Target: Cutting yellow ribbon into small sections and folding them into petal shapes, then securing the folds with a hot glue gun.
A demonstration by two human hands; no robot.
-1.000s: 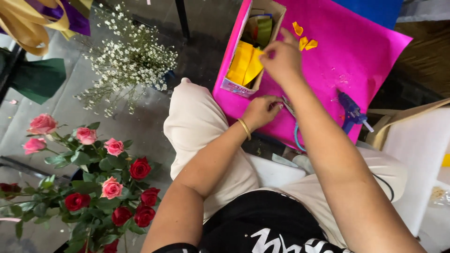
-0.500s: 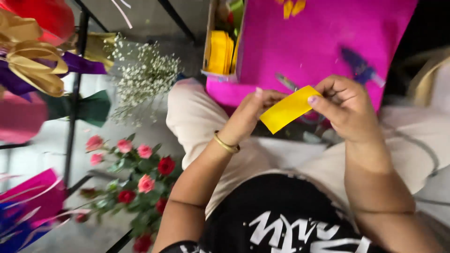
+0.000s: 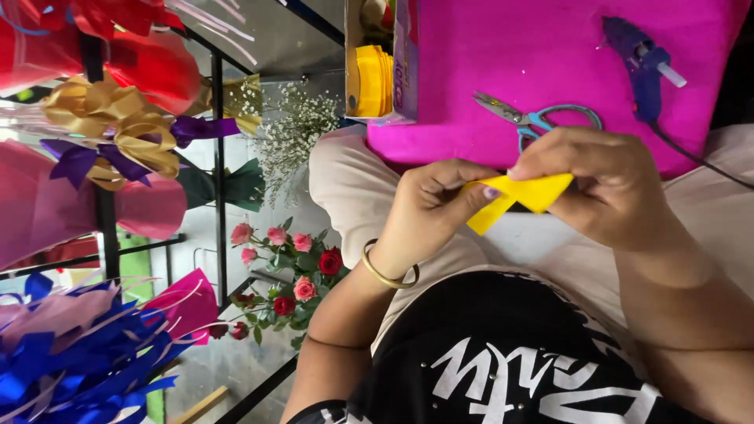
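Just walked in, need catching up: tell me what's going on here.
A seated person holds a yellow strip between both hands, the left hand pinching one end and the right hand the other, above their lap. Scissors and a glue gun lie on a pink sheet ahead, beside a box of yellow pieces. Roses stand at the left.

The floor (image 3: 267, 47) is grey and a bit shiny, lit by soft daylight. A black metal rack (image 3: 217, 180) stands on the left, with its thin bars crossing. On it hang red wraps (image 3: 149, 63), a gold bow (image 3: 118, 126), purple ribbon (image 3: 78, 161) and blue ribbon (image 3: 71, 369). Near the floor are white tiny flowers (image 3: 294, 133) and pink and red roses (image 3: 294, 271).
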